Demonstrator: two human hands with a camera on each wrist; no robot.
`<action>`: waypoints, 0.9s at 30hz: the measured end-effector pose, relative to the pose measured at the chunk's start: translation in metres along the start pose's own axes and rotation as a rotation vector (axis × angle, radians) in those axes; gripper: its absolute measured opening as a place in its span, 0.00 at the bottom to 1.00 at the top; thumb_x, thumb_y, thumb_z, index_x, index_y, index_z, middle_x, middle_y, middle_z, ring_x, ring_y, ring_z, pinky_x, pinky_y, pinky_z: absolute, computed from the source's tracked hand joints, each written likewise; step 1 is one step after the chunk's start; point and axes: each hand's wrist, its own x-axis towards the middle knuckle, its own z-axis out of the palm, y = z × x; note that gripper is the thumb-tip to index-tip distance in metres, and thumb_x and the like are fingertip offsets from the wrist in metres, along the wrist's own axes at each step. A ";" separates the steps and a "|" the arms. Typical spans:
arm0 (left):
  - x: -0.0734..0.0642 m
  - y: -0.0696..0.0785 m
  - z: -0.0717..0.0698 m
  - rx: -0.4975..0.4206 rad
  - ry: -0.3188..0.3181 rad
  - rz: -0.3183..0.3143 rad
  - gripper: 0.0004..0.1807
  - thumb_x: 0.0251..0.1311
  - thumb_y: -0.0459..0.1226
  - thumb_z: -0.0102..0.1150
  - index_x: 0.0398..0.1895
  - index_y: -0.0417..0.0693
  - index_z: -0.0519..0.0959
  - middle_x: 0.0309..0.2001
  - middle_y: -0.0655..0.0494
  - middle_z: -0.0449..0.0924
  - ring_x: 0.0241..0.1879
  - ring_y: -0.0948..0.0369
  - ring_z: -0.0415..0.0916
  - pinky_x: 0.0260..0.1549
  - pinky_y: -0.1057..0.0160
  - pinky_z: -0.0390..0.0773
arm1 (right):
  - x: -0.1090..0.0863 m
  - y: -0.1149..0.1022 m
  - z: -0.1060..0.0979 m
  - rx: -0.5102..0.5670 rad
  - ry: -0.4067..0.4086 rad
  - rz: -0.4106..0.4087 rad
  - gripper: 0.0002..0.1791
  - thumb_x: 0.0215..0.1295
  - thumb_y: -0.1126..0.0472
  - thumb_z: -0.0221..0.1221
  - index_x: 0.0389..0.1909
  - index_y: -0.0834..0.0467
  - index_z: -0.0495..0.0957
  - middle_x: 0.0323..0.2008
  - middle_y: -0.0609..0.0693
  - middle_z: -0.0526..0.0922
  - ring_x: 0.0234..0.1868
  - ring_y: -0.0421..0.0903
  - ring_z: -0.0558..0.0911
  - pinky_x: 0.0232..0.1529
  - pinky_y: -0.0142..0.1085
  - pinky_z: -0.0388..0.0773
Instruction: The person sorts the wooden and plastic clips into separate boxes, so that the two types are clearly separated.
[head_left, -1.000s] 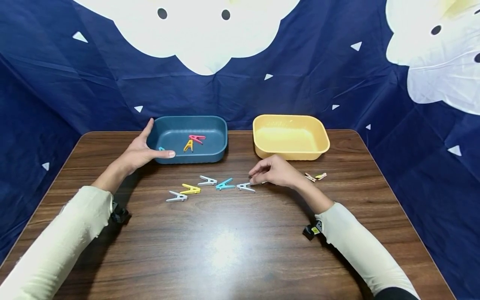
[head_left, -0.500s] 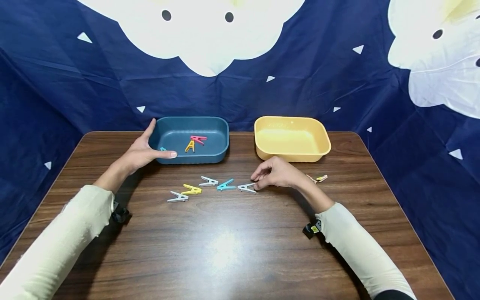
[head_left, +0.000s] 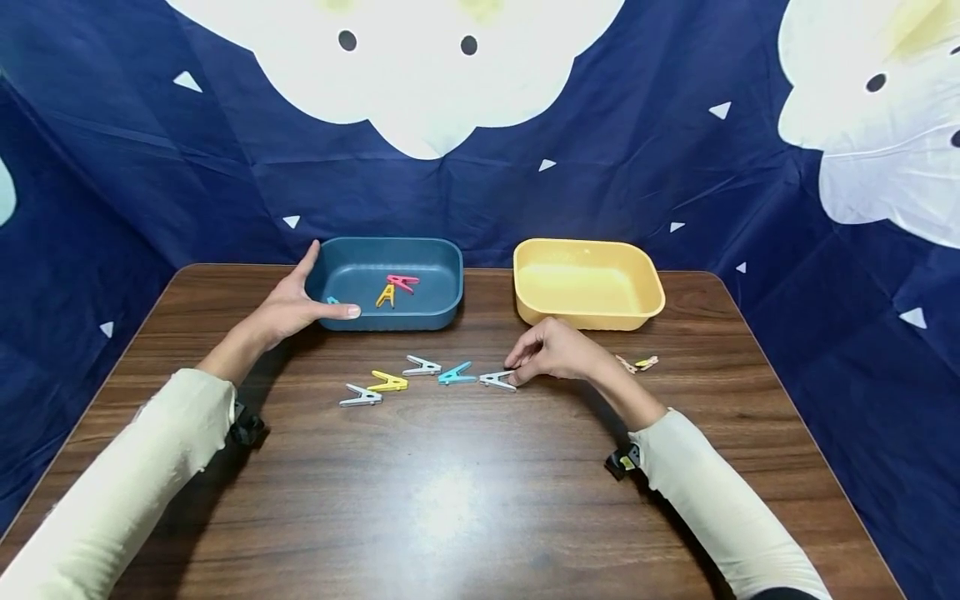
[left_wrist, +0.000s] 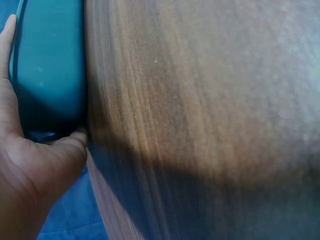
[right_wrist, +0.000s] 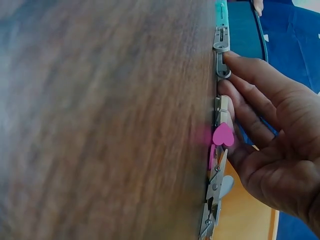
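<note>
At the centre of the frame, a pale grey, A-shaped plastic clip [head_left: 491, 379], lying on the brown wood-grain table [head_left: 337, 500], seems to be pinched at its right end between the thumb and curled fingers of the right hand [head_left: 558, 350]; how firmly cannot be told. The pinch is best kept low and square, so that the turquoise plastic clip [head_left: 453, 377] to its left is not nudged and the wooden peg with a pink heart [right_wrist: 223, 135] (close under the fingers in the right wrist view) is not brushed. A straight lift should precede any sideways carry. At upper left, one end of the blue rectangular plastic bin [head_left: 405, 322] is spanned by the left hand [head_left: 288, 308], its thumb and forefinger stretched and unclenched. Compared with a second ago, the right thumb is set lower against the grey clip, and the bin appears slightly lower in the frame.
</note>
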 end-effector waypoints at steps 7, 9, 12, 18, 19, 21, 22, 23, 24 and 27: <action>0.000 0.000 0.001 -0.010 0.010 0.012 0.82 0.61 0.56 0.86 0.90 0.79 0.19 0.94 0.54 0.20 0.94 0.42 0.23 0.89 0.27 0.43 | 0.000 -0.006 -0.002 -0.078 0.009 0.031 0.07 0.58 0.59 0.84 0.37 0.51 0.98 0.27 0.42 0.94 0.16 0.34 0.69 0.18 0.27 0.63; 0.000 0.001 0.001 -0.011 0.011 0.015 0.82 0.61 0.56 0.86 0.90 0.80 0.19 0.94 0.55 0.20 0.94 0.42 0.24 0.89 0.27 0.43 | 0.000 -0.007 -0.002 -0.088 0.004 0.041 0.06 0.59 0.58 0.84 0.36 0.50 0.98 0.27 0.41 0.94 0.14 0.33 0.67 0.17 0.27 0.62; -0.001 0.001 0.001 -0.013 0.013 0.018 0.82 0.60 0.57 0.86 0.90 0.80 0.19 0.94 0.55 0.20 0.94 0.42 0.24 0.89 0.26 0.43 | 0.001 -0.006 -0.002 -0.097 0.002 0.047 0.04 0.60 0.58 0.84 0.35 0.48 0.98 0.27 0.40 0.94 0.11 0.33 0.65 0.16 0.28 0.62; -0.003 0.001 0.001 -0.017 0.014 0.019 0.82 0.60 0.57 0.86 0.90 0.81 0.18 0.94 0.56 0.19 0.94 0.42 0.23 0.89 0.26 0.43 | 0.003 -0.006 -0.002 -0.109 -0.005 0.019 0.04 0.62 0.57 0.83 0.36 0.51 0.99 0.28 0.41 0.94 0.10 0.32 0.64 0.16 0.28 0.61; -0.003 0.001 0.001 -0.017 0.014 0.018 0.82 0.60 0.57 0.86 0.90 0.81 0.18 0.94 0.56 0.19 0.94 0.42 0.23 0.89 0.26 0.43 | 0.003 -0.005 -0.002 -0.108 -0.009 0.014 0.04 0.63 0.57 0.83 0.37 0.52 0.99 0.28 0.41 0.94 0.10 0.32 0.64 0.15 0.28 0.61; -0.004 0.000 0.001 -0.019 0.012 0.016 0.82 0.60 0.57 0.86 0.89 0.81 0.18 0.94 0.55 0.19 0.94 0.42 0.23 0.89 0.26 0.43 | 0.003 -0.005 -0.002 -0.104 -0.017 0.012 0.05 0.64 0.57 0.82 0.37 0.52 0.99 0.28 0.41 0.95 0.10 0.33 0.64 0.15 0.28 0.62; -0.004 0.000 0.001 -0.020 0.011 0.015 0.82 0.60 0.57 0.86 0.90 0.81 0.18 0.94 0.56 0.19 0.94 0.42 0.23 0.89 0.26 0.43 | 0.003 -0.005 -0.002 -0.100 -0.019 0.012 0.05 0.64 0.57 0.82 0.38 0.53 0.98 0.29 0.42 0.95 0.10 0.33 0.64 0.15 0.28 0.62; -0.003 0.000 0.001 -0.020 0.011 0.015 0.82 0.60 0.57 0.86 0.90 0.81 0.18 0.94 0.55 0.19 0.94 0.42 0.23 0.89 0.26 0.43 | 0.004 -0.004 -0.002 -0.096 -0.021 0.016 0.04 0.65 0.57 0.82 0.38 0.53 0.99 0.28 0.42 0.95 0.10 0.34 0.64 0.15 0.28 0.62; -0.003 0.000 0.001 -0.021 0.009 0.014 0.82 0.60 0.57 0.86 0.90 0.81 0.18 0.94 0.55 0.19 0.94 0.42 0.23 0.89 0.26 0.43 | 0.004 -0.004 -0.002 -0.093 -0.022 0.020 0.04 0.65 0.57 0.82 0.38 0.52 0.99 0.28 0.42 0.94 0.10 0.34 0.64 0.15 0.28 0.63; -0.001 0.001 0.002 -0.023 0.005 0.015 0.82 0.60 0.56 0.86 0.90 0.80 0.19 0.94 0.56 0.19 0.94 0.43 0.23 0.89 0.27 0.42 | 0.003 -0.003 -0.002 -0.074 -0.019 0.034 0.03 0.65 0.57 0.81 0.37 0.51 0.99 0.24 0.45 0.91 0.10 0.34 0.65 0.15 0.29 0.64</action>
